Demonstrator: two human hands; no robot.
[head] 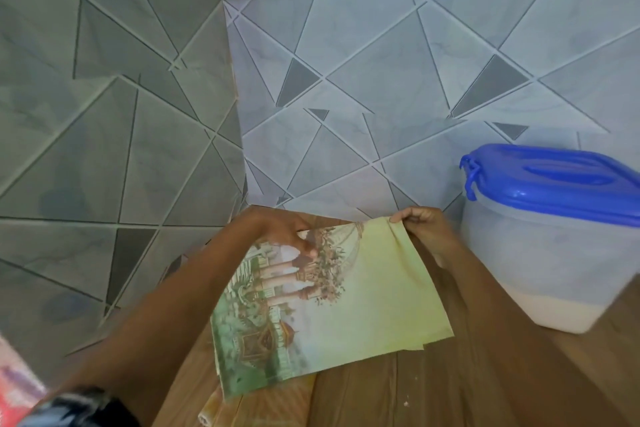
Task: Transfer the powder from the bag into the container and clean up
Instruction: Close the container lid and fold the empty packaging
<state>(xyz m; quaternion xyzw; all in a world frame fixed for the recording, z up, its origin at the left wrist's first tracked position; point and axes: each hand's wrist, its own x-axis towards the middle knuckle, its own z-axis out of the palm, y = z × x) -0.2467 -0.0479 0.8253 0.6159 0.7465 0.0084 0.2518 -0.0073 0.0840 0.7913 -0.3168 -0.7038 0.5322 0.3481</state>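
Fingers [403, 217] of the right hand [426, 229] are pinched together on the far corner of the bag [363, 291], thumb on top, lifting that edge a little. The left hand [287, 232] presses down on the bag's far left part with its fingers spread flat over the printed picture, not gripping anything. A dark watch [86, 402] sits on that left wrist, low in the corner of the view.

The bag lies flat and empty-looking on the wooden desk [467, 374], pale yellow-green with a garden scene printed along its left side. Its near edge hangs over a folded yellowish strip [207, 412] that I can't make out clearly.

Just right of the bag, close to the right forearm but not touching the bag, stands the container [550, 260]: a cloudy plastic tub with a blue lid [561, 180] on top, its latch [471, 180] hanging down at the left end. White powder [550, 314] fills its bottom part. A few white specks [405, 403] dot the desk near me.

Grey patterned wall [381, 62] rises behind the desk. Something red and white [14, 385] blurs at the lower left edge.
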